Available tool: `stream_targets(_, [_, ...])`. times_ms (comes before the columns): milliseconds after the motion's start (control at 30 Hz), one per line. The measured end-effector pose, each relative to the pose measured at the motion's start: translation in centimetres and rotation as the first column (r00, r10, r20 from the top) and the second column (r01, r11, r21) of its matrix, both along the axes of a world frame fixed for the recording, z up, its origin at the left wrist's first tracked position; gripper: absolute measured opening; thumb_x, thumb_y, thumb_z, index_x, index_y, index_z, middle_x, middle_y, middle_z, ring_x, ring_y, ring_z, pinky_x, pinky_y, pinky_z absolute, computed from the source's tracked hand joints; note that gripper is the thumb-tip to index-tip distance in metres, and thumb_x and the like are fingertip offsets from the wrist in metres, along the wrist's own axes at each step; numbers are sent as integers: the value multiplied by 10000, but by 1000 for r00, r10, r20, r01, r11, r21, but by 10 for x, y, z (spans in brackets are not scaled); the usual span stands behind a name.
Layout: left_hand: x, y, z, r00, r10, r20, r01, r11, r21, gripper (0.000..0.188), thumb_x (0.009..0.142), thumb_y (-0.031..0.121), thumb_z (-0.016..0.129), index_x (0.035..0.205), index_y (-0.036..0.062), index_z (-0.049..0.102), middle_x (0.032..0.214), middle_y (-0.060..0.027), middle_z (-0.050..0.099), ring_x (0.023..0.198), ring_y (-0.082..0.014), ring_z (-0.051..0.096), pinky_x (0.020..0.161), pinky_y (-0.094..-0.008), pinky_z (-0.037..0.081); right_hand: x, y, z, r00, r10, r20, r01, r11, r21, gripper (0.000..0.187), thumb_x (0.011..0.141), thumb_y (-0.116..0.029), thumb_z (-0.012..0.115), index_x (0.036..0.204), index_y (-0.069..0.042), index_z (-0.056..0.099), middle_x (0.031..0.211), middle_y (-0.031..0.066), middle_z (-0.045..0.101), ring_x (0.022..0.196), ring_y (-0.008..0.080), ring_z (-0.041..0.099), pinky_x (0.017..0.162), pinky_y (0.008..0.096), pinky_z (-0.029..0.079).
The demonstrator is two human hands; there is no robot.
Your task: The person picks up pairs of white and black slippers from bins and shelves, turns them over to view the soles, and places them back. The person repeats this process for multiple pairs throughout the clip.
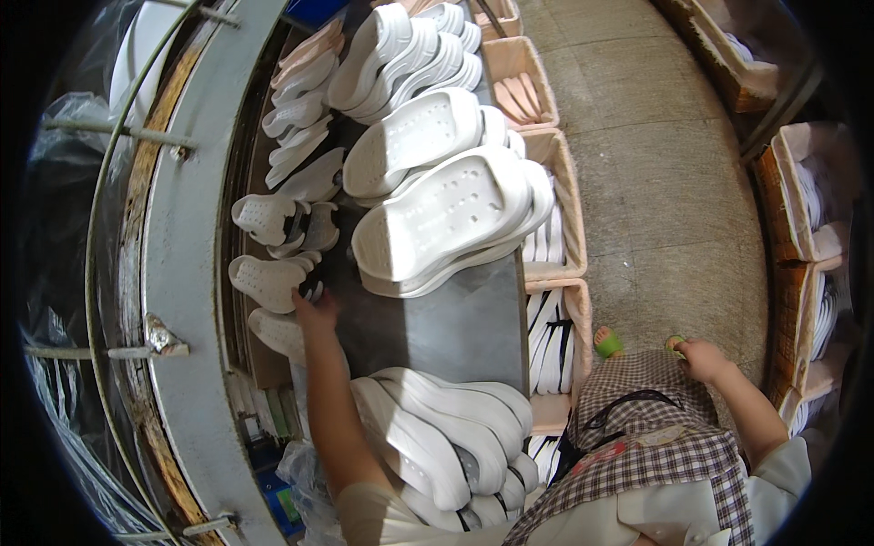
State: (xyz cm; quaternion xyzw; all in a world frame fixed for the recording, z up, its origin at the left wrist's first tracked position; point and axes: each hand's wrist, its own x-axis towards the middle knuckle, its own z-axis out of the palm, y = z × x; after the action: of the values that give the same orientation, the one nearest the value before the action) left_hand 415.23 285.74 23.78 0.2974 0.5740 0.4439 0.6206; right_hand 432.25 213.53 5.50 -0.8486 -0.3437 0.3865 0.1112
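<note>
The grey table (437,329) stands left of the checked apron (642,473). Along its left side, a white shoe (264,280) lies left-to-right, toe left. The left hand (317,312) touches its right end; the right hand (706,360) is beside the apron. Whether either grips, I cannot tell.

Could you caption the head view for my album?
Left hand at white perforated clog uppers, beside white shoe soles stacked on a grey tabletop.

White shoes (446,214) look smooth, matt and plastic; the worktop (432,335), smooth metal; the apron (651,487), cloth; the floor (651,191), rough.
</note>
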Motion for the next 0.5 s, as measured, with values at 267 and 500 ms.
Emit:
stream_targets(267, [-57, -8, 42, 778, -417, -469, 569, 785, 246, 513, 888, 196, 606, 1285, -65, 414, 1335, -162, 430, 1150, -275, 481, 963, -386, 449, 1, -9, 5, 997, 79, -17, -79, 997, -18, 244, 774, -155, 580, 1004, -78, 603, 952, 157, 620, 906, 351, 603, 771, 440, 498])
stream_targets(500, [-66, -215, 161, 746, 35, 666, 278, 892, -358, 337, 905, 157, 525, 1165, -57, 508, 1151, -179, 517, 1108, -351, 483, 962, -449, 474, 22, -11, 5, 982, 186, 42, -190, 967, 169, 265, 788, -169, 570, 1028, -65, 612, 957, 157, 621, 925, 347, 594, 796, 440, 488])
